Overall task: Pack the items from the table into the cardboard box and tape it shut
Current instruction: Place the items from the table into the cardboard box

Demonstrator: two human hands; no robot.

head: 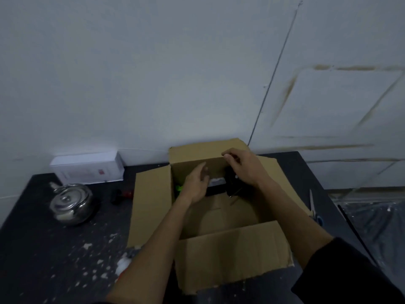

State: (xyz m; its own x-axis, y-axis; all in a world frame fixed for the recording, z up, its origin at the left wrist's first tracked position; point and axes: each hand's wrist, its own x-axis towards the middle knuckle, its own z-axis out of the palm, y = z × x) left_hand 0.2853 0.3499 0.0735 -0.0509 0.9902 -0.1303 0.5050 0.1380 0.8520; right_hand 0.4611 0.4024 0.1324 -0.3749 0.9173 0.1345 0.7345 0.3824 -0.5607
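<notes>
An open cardboard box stands on the dark table, all flaps spread outward. Both my hands reach inside it near its far wall. My right hand is closed over the top of a black object with a grey-white strip on its left part. My left hand rests flat against that object's left end, fingers extended. A small green item lies in the box just left of my left hand. The box floor nearer to me is bare cardboard.
A steel kettle sits at the table's left, a white carton behind it against the wall. A dark red-and-black item lies left of the box. Scissors lie at the right edge. White scraps litter the near table.
</notes>
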